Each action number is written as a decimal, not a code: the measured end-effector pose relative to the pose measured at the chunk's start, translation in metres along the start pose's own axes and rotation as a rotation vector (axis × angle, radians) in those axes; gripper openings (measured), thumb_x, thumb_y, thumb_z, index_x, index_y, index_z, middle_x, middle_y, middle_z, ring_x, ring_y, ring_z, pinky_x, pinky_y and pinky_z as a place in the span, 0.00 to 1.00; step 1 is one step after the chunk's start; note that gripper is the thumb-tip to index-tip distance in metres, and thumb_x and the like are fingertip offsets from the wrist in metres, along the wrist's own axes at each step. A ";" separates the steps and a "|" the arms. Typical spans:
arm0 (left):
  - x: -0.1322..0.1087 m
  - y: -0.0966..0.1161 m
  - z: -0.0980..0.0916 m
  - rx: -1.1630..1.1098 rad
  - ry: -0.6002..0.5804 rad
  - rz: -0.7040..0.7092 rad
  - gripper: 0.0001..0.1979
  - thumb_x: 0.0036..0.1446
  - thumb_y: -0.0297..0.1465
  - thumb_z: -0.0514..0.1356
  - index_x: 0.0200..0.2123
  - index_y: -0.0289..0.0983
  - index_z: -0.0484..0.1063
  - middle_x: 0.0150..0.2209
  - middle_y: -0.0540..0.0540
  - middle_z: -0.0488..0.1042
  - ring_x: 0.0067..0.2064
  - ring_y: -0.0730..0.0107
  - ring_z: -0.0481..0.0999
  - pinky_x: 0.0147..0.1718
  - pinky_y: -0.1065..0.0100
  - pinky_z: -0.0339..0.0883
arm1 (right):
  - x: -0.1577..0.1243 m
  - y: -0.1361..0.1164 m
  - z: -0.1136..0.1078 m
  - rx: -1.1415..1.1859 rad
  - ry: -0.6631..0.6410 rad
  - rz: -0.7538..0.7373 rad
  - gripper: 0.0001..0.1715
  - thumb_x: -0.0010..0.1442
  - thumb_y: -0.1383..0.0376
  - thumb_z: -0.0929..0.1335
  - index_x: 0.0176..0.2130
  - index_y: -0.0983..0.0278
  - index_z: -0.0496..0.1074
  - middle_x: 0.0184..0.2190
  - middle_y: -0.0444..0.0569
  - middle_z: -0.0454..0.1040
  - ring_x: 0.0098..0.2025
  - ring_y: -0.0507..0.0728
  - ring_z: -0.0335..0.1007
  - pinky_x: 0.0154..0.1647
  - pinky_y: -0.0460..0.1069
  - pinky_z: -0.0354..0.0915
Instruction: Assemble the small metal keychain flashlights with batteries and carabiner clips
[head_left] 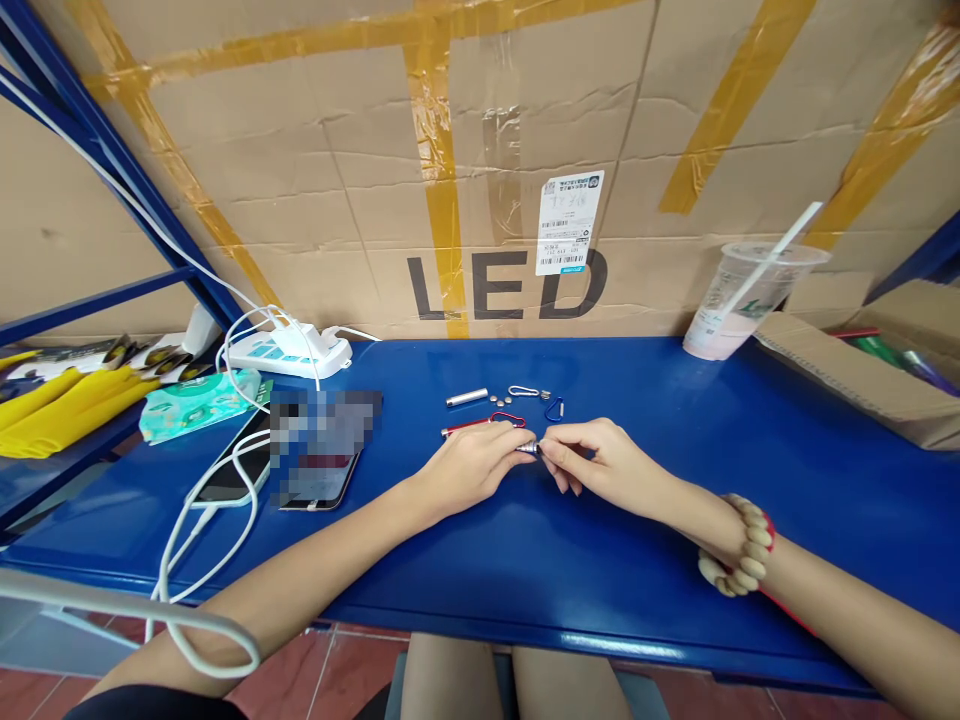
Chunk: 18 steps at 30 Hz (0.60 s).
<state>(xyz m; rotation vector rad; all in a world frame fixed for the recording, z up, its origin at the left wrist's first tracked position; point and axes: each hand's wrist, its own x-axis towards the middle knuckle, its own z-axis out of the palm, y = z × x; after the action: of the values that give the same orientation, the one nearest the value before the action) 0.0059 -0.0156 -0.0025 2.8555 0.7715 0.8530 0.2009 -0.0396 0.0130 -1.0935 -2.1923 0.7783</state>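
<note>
My left hand [471, 465] is closed round a small silver metal cylinder [528, 448], pinching it between thumb and fingers. The fingertips of my right hand [600, 460] are pinched at the cylinder's right end, where a small dark part shows; its details are too small to tell. Just beyond my left hand lies a red tube with a red carabiner [508, 418], partly hidden by the fingers. Farther back on the blue table [637, 385] are a silver tube [466, 397], several small round pieces [500, 402], a silver carabiner [523, 391] and a blue carabiner [554, 409].
Two phones, one of them [322, 480] in front, lie left with white cables. Behind them are a power strip [330, 352] and a green packet [195, 405]. A cup with a straw [724, 310] and an open carton [847, 375] stand right. A large cardboard box [337, 250] backs the table.
</note>
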 end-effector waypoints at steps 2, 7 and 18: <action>0.003 0.001 -0.002 -0.018 0.015 0.001 0.14 0.65 0.34 0.45 0.40 0.35 0.67 0.33 0.45 0.74 0.36 0.69 0.74 0.37 0.71 0.68 | 0.000 -0.001 -0.001 0.079 0.005 0.031 0.21 0.63 0.57 0.58 0.22 0.63 0.64 0.17 0.40 0.69 0.17 0.47 0.64 0.21 0.42 0.60; 0.007 0.005 -0.004 -0.036 0.046 -0.010 0.14 0.65 0.34 0.44 0.43 0.35 0.66 0.35 0.45 0.73 0.38 0.68 0.72 0.40 0.68 0.67 | 0.001 -0.003 -0.004 0.092 0.041 0.016 0.21 0.63 0.56 0.59 0.23 0.64 0.65 0.16 0.40 0.69 0.16 0.47 0.63 0.21 0.42 0.60; 0.006 -0.002 0.003 -0.048 0.099 -0.033 0.12 0.64 0.31 0.46 0.47 0.37 0.64 0.41 0.45 0.75 0.43 0.69 0.74 0.44 0.67 0.68 | 0.005 0.006 -0.007 -0.111 0.164 0.012 0.21 0.62 0.55 0.61 0.24 0.62 0.70 0.16 0.39 0.70 0.17 0.47 0.63 0.21 0.42 0.56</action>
<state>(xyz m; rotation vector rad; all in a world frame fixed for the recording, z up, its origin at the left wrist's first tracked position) 0.0107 -0.0111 -0.0025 2.7689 0.7953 1.0006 0.2059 -0.0305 0.0143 -1.1825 -2.1125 0.5563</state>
